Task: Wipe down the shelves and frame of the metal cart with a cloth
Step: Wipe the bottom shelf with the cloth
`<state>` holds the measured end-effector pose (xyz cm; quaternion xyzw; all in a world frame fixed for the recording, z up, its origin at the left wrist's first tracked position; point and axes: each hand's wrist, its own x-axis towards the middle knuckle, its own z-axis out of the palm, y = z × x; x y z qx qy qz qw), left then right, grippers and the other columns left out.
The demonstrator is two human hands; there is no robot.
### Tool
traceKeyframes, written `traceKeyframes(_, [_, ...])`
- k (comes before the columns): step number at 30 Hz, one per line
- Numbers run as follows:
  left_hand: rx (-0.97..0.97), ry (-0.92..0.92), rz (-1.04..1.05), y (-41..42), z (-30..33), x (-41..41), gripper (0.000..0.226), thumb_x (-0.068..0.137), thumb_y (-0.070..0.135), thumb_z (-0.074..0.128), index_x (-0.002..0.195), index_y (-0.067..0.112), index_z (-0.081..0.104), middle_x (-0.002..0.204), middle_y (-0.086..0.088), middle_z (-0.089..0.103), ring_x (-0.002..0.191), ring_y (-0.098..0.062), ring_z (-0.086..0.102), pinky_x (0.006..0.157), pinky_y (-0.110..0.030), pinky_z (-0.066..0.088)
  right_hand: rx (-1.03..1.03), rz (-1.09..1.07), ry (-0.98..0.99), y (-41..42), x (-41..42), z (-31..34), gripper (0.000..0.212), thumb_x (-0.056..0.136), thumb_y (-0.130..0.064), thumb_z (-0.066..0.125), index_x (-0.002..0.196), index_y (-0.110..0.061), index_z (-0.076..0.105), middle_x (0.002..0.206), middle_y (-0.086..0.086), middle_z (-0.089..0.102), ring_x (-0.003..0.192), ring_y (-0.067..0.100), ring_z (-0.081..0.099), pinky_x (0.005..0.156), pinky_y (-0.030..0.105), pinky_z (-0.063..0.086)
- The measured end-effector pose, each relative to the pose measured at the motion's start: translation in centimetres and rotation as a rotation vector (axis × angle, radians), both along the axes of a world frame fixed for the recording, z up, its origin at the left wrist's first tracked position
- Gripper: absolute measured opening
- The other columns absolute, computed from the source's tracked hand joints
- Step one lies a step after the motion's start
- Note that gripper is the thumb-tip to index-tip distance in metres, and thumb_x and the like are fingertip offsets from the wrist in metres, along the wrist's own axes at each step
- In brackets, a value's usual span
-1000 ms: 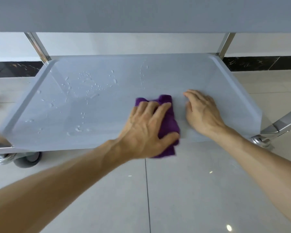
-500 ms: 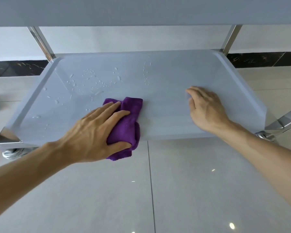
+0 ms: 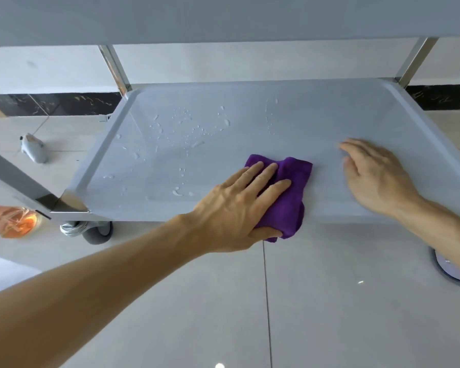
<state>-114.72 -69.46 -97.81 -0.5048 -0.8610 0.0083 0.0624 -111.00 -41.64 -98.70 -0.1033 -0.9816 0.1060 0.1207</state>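
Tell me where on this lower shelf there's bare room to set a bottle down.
The lower shelf is bare along its back rim, beyond the right hand, and in the strip between that hand and the purple cloth under the left hand. The back-left part is beaded with water droplets; the front middle is crowded by both hands.

Under my left hand (image 3: 234, 208) the purple cloth (image 3: 290, 197) looks soft and fuzzy (like microfibre). The shelf (image 3: 250, 134) is smooth, matt grey metal beaded with water droplets (image 3: 186, 123); the posts (image 3: 116, 67) shine like polished steel. Floor tiles (image 3: 329, 301) are glossy.
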Motion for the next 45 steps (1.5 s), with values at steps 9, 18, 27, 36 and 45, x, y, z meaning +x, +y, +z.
traceKeyframes(9, [0.252, -0.388, 0.617, -13.6, 2.9, -4.1, 0.084, 0.081, 0.084, 0.013, 0.141, 0.033, 0.041, 0.154, 0.011, 0.035, 0.145, -0.01, 0.024, 0.112, -0.036, 0.028, 0.009, -0.02, -0.051, -0.8, -0.9, 1.0, 0.038, 0.095, -0.006, 0.045, 0.131, 0.004, 0.054, 0.143, 0.02, 0.052, 0.133, 0.036, 0.047, 0.112, 0.047, 0.034])
traceKeyframes(18, [0.152, -0.199, 0.501, -3.2, 0.0, -4.0, 0.069, 0.091, 0.052, 0.022, 0.152, 0.02, 0.026, 0.162, -0.008, 0.02, 0.147, -0.033, 0.013, 0.121, -0.046, 0.008, 0.057, 0.113, -0.075, -10.1, -3.5, 0.1, 0.045, 0.102, -0.024, 0.042, 0.144, -0.011, 0.046, 0.156, 0.006, 0.038, 0.146, 0.023, 0.03, 0.115, 0.047, 0.024])
traceKeyframes(27, [0.238, -0.203, 0.664, -12.5, 0.3, -9.2, 0.063, 0.094, 0.047, 0.03, 0.15, 0.02, 0.034, 0.158, -0.008, 0.03, 0.147, -0.024, 0.02, 0.122, -0.035, 0.007, 0.042, 0.136, -0.068, -9.5, -2.8, 0.5, 0.063, 0.09, -0.038, 0.028, 0.142, -0.01, 0.05, 0.153, 0.007, 0.044, 0.144, 0.026, 0.036, 0.114, 0.048, 0.028])
traceKeyframes(36, [0.213, -0.226, 0.919, -12.2, 0.1, -9.8, 0.074, 0.088, 0.062, 0.029, 0.153, 0.029, 0.021, 0.164, -0.001, 0.016, 0.149, -0.032, 0.008, 0.121, -0.048, 0.002, 0.043, 0.112, -0.064, -10.2, -2.8, 0.4, 0.063, 0.09, -0.038, 0.025, 0.141, -0.01, 0.05, 0.153, 0.008, 0.044, 0.144, 0.026, 0.034, 0.113, 0.051, 0.027])
traceKeyframes(45, [0.236, -0.197, 0.658, -4.9, -0.3, -4.2, 0.068, 0.092, 0.054, 0.036, 0.153, 0.027, 0.022, 0.162, -0.003, 0.02, 0.149, -0.033, 0.008, 0.12, -0.05, 0.005, 0.049, 0.124, -0.048, -9.7, -2.5, 0.3, 0.057, 0.095, -0.035, 0.03, 0.141, -0.009, 0.05, 0.153, 0.008, 0.043, 0.144, 0.026, 0.036, 0.113, 0.05, 0.026])
